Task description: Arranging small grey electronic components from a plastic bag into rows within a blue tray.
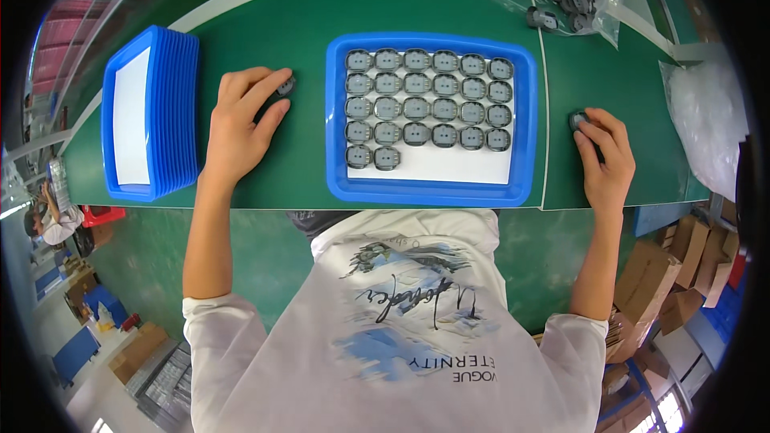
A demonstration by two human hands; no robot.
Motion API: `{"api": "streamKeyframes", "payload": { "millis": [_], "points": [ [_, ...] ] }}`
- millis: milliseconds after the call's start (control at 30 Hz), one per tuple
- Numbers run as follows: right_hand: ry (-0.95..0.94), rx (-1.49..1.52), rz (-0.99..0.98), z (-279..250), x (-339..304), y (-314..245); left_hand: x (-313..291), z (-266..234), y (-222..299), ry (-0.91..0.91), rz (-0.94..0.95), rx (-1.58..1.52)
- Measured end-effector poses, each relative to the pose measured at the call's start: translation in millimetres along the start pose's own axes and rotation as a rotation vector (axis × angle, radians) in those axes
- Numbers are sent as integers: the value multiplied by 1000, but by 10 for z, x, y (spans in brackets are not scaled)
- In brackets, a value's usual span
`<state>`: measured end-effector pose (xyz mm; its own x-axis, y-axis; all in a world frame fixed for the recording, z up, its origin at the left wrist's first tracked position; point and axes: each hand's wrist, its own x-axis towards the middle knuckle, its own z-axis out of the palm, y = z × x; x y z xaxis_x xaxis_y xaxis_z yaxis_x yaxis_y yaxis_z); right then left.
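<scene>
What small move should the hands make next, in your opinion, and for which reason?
Probably carry the dark part at the left hand's fingertips to the blue tray, right of the two grey parts in the nearest row: white liner lies bare there, while the other four rows hold six each.

One fisheye view looks steeply down from head height, close above the near edge of the flat green counter (301, 162), reaching past its far edge.

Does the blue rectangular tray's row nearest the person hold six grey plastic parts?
No, that row holds only two grey plastic parts, at its left end, with bare white lining beside them.
</scene>
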<state>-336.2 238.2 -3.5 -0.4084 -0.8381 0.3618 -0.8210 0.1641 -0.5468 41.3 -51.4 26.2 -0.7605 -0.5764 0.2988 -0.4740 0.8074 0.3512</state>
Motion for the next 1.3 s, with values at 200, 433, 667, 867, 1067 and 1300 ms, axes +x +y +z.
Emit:
{"api": "streamKeyframes", "payload": {
  "millis": [200, 433, 667, 867, 1067, 1300],
  "points": [
    [-143, 97, -284, -42, 74, -807, 121, -112, 556, -39, 187, -229],
    [-361, 148, -553, 522, 229, -1125, 113, 337, 1031, -194, 437, -379],
    [-334, 130, -604, 683, 281, -1122, 141, 358, 986, -292, 373, -356],
    [-305, 84, -589, 701, 278, -1103, 148, 420, 960, -269, 412, -349],
    [-172, 164, -405, 439, 539, -912, 561, 278, 985, -193, 458, -388],
    [20, -330, -27, 649, 1342, -223, 2084, 881, 1140, -39, 125, 72]
  ]
}}
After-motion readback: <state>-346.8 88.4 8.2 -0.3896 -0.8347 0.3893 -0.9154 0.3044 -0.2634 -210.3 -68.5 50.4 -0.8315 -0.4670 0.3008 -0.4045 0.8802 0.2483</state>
